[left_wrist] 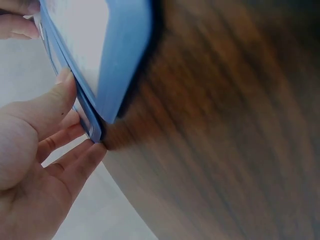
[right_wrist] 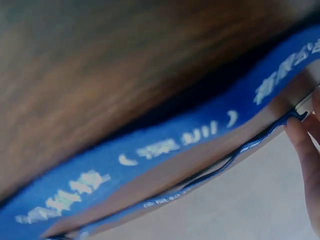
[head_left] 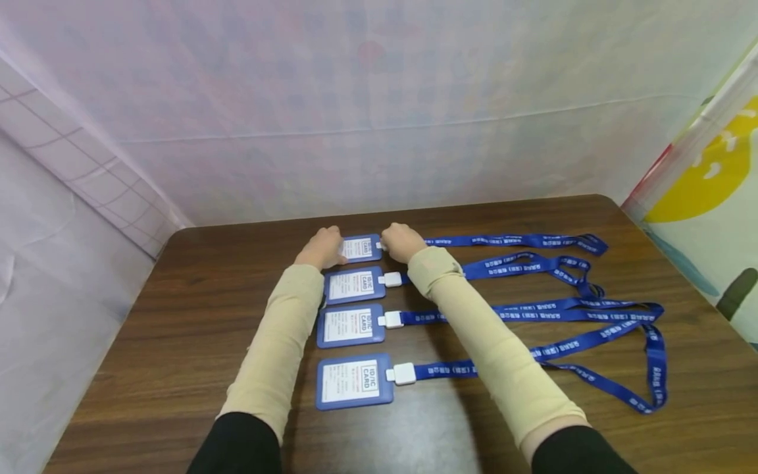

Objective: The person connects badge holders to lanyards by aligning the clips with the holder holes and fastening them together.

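Observation:
Several blue ID card holders with white cards lie in a column on the brown wooden table (head_left: 177,342), each joined by a white clip to a blue lanyard. My left hand (head_left: 322,249) pinches the left end of the farthest card holder (head_left: 359,249), thumb on its face and fingers at its edge, as the left wrist view shows. At its other end my right hand (head_left: 403,242) pinches the white clip (right_wrist: 304,105) where the lanyard (right_wrist: 235,156) starts. Nearest below is the second card holder (head_left: 354,285), with its clip (head_left: 393,280) beside my right wrist.
Closer to me lie a third card holder (head_left: 351,326) and the nearest card holder (head_left: 355,382). Their straps run rightward under my right forearm; the nearest lanyard (head_left: 656,368) loops widely at the right. A pale cloth (head_left: 379,131) hangs behind the table's far edge.

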A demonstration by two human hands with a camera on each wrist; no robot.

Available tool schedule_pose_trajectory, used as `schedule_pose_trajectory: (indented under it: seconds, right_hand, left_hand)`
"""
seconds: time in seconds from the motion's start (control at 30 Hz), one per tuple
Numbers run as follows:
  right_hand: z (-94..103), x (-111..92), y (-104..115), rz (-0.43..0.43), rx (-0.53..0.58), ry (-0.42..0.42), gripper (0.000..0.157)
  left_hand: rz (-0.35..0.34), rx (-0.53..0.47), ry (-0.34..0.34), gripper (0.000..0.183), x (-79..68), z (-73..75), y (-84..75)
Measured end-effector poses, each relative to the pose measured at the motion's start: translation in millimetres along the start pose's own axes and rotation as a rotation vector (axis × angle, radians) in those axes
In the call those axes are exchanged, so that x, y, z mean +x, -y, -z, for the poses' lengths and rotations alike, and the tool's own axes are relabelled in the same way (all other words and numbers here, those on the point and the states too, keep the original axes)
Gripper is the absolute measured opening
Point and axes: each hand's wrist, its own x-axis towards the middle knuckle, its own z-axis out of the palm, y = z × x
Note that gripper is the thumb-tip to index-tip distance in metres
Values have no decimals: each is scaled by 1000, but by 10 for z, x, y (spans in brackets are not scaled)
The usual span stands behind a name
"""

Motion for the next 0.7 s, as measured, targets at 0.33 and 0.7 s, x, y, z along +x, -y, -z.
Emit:
schedule_pose_trajectory:
  seconds: [0.33,0.7]
  right_hand:
    - [-3,-30,-26,59,-43,57,12]
    - [290,-298,-47,28,80,-13,14]
  left_hand:
    - [-40,-5,-11,37,15,-48,30]
    - [-48,-246,-131,46,-198,111,140]
